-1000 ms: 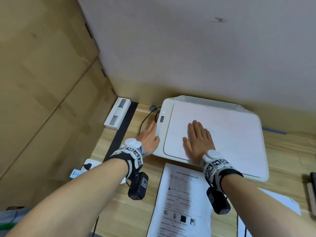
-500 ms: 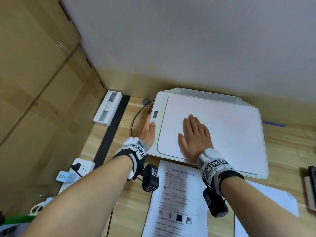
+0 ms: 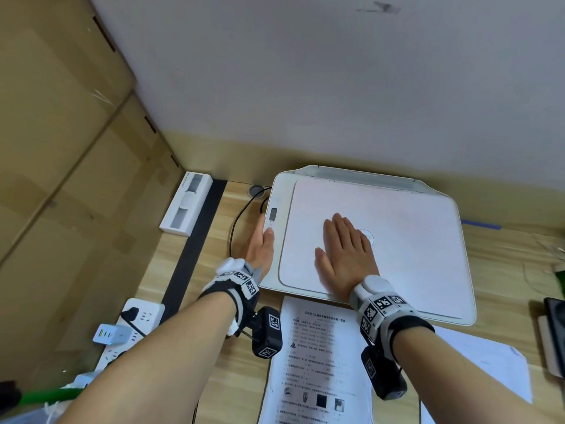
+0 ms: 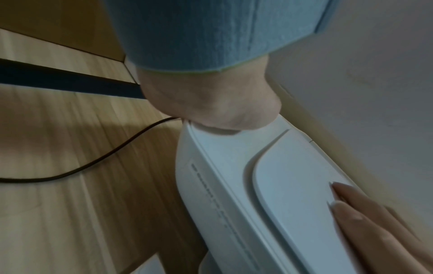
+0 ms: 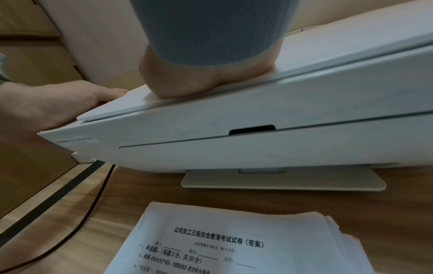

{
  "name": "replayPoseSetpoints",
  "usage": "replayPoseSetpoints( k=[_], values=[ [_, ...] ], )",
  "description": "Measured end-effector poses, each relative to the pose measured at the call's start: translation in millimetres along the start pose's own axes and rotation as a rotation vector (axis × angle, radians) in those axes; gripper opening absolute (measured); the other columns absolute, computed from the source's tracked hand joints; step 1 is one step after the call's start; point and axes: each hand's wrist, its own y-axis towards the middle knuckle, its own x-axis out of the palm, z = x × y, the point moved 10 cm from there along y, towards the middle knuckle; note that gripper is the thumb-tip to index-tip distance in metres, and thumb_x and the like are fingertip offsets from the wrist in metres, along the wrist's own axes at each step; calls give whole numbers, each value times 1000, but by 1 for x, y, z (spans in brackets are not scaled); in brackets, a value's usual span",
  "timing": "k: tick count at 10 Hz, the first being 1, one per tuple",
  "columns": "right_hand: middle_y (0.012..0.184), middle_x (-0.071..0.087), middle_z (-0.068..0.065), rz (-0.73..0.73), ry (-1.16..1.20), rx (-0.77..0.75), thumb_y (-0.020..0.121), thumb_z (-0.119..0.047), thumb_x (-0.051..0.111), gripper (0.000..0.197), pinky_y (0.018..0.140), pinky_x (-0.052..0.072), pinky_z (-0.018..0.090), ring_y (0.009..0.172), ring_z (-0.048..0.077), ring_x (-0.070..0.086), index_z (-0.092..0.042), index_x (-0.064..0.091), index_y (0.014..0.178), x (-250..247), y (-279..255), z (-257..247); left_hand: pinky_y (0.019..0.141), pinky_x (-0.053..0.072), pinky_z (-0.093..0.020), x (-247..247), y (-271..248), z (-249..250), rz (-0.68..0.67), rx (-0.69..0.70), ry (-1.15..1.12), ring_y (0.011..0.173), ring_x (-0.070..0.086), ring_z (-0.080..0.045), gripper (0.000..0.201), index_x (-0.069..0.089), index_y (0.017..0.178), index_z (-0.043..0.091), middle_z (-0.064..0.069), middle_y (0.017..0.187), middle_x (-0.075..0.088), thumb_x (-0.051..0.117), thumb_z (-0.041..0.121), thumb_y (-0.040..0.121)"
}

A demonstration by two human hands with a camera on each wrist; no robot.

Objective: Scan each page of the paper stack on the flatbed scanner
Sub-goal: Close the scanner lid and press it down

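The white flatbed scanner [image 3: 422, 249] sits on the wooden desk with its lid down. My right hand [image 3: 345, 246] lies flat on the lid, fingers straight, and its palm heel [image 5: 199, 79] presses on the lid's front edge. My left hand [image 3: 262, 243] lies along the scanner's left side, with the thumb [image 3: 270, 231] on the control strip just below the small display [image 3: 273, 214]. The printed paper stack [image 3: 318, 362] lies on the desk in front of the scanner, face up, and the right wrist view shows it as paper stack [image 5: 234, 241]. Neither hand holds anything.
A loose white sheet [image 3: 477, 362] lies right of the stack. A black cable [image 3: 241, 221] loops left of the scanner. Further left are a white box [image 3: 186, 206], a power strip [image 3: 131, 325] and cardboard boxes [image 3: 61, 148]. A dark object [image 3: 556, 325] sits at the right edge.
My left hand has slid forward along the scanner's left edge, bringing the thumb closer to the display. The right hand has stayed flat on the lid. The head view has shifted.
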Motion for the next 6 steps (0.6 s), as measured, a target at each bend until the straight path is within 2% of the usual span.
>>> replayPoseSetpoints(
  k=[1,2,3,5,6],
  values=[
    [168,5,4,5,-3,-1,102,-47,27,66,123,5,39,154,21,1,-18,12,160,0,0,1,98,43,-20,0,2,2,-6,47,23,123,52,-16,45,31,149,17,-5,140,52,30,10,104],
    [168,4,3,4,0,0,102,-48,26,67,123,5,39,154,21,1,-19,11,160,1,0,2,103,43,-31,0,5,0,-5,52,21,123,53,-21,45,31,149,17,-8,138,53,31,13,104],
    [168,5,3,6,5,7,102,-48,26,66,123,5,39,154,21,1,-19,11,160,2,0,3,109,40,-44,2,5,-3,-15,43,4,126,52,-22,52,32,148,22,-7,140,53,32,26,96],
    [168,6,3,13,17,4,101,-48,26,66,124,7,40,154,21,2,-20,13,159,2,0,4,110,39,-45,3,6,-5,-30,29,-12,129,50,-22,55,31,149,23,-6,143,50,32,28,94],
    [168,5,3,5,25,-1,101,-48,27,66,124,7,40,154,21,2,-19,12,160,5,2,4,106,44,-43,1,5,-6,-7,-5,9,122,54,-22,47,29,149,26,-5,142,51,30,18,103]
  ],
)
